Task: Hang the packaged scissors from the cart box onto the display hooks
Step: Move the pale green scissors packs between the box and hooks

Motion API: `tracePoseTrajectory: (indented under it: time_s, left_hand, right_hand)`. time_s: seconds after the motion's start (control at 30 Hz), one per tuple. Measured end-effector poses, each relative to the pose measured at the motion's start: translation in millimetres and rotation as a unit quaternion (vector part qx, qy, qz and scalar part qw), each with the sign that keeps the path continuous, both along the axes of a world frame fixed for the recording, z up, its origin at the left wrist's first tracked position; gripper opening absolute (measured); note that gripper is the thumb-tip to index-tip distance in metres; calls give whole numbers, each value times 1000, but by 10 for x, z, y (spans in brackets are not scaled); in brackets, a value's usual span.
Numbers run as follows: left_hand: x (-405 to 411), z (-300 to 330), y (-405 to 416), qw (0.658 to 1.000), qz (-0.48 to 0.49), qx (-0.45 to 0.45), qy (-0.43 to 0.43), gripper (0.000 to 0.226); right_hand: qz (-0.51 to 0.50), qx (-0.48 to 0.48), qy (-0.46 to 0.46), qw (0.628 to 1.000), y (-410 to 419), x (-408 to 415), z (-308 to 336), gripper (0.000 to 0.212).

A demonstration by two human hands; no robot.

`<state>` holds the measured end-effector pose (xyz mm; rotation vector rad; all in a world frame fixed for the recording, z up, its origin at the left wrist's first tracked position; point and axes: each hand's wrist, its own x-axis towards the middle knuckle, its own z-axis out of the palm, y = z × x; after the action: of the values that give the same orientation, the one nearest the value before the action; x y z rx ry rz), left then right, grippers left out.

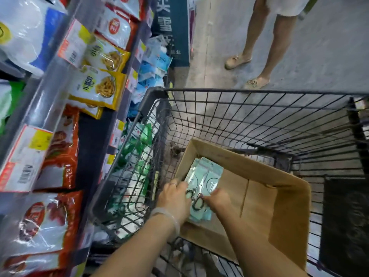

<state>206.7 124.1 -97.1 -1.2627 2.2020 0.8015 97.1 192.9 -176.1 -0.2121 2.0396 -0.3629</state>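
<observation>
Stack of mint-green card packs with black-handled scissors under glossy plastic (203, 182), lying in the open brown cardboard box (287, 208) | left hand (175, 198) and right hand (217, 198) both grip the stack's near end | risk: slippery packs may fan out and slide down; card hang-holes may tear | black wire cart (249, 112) around the box.
</observation>
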Motion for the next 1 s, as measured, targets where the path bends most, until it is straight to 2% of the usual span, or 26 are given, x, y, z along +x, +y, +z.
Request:
tracePoseTrajectory:
  time_s: [0.13, 0.27, 0.37, 0.43, 0.5, 0.6, 0.7, 0.77, 0.9, 0.97, 1.0]
  left_hand:
    - [-98, 78, 31, 999, 12, 28, -25, 45]
    - [-154, 31, -10, 998, 27, 40, -34, 45]
    - [-126, -5, -1, 996, 76, 50, -15, 44]
    - [-106, 20, 3, 992, 111, 53, -1, 47]
    - [-103, 61, 5, 986, 154, 64, 25, 55]
    - [-153, 155, -10, 951, 273, 103, 104, 58]
    - [-183, 253, -114, 878, 429, 88, 191, 35]
    - [-125, 232, -234, 860, 465, 60, 201, 20]
    - [70, 85, -364, 859, 470, 51, 195, 13]
    - [151, -2, -390, 847, 492, 46, 197, 3]
    - [185, -55, -401, 843, 499, 45, 195, 2]
  right_hand:
    - [-141, -75, -76, 984, 50, 30, 34, 36]
    - [-126, -58, -80, 987, -30, 69, -241, 54]
    - [-137, -64, -64, 986, -10, 32, -143, 50]
    - [-199, -118, -113, 966, 100, 13, -20, 42]
    - [-220, -185, -193, 938, 213, -13, 159, 38]
    - [-169, -277, -253, 911, 212, -25, 399, 42]
    - [-122, -322, -263, 901, 35, -3, 528, 33]
    - [-118, -301, -244, 914, -31, 7, 455, 11]
    - [-189, -177, -94, 961, 56, -16, -86, 20]
    - [-140, -120, -61, 981, 112, 42, -296, 27]
    - [-120, -124, -64, 983, 108, 76, -368, 29]
